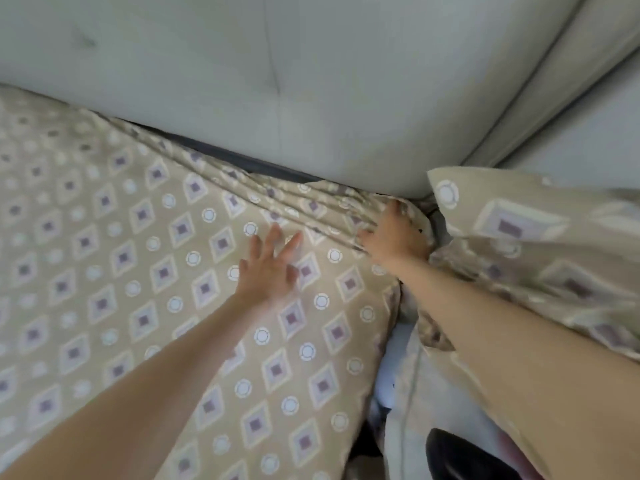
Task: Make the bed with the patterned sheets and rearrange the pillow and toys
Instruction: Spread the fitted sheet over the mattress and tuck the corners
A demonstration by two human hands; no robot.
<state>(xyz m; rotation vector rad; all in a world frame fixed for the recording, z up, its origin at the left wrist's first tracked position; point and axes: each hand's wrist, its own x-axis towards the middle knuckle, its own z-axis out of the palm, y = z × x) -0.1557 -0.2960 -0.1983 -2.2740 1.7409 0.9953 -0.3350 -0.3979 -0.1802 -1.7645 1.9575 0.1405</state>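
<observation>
A beige sheet (114, 271) printed with diamonds and circles covers the mattress from the left edge to the middle of the head view. My left hand (268, 268) lies flat on it with fingers spread, pressing the cloth down near the mattress corner. My right hand (393, 237) grips a bunch of gathered folds of the same sheet at the corner, right below the headboard. A loose flap of the patterned sheet (526, 244) hangs over my right forearm. No pillow or toys are in view.
A pale grey padded headboard (311, 81) fills the top, with a dark gap between it and the mattress. A grey padded side panel (571, 81) runs at the upper right. Below the corner, pale bed base (408, 393) and a dark object (453, 455) show.
</observation>
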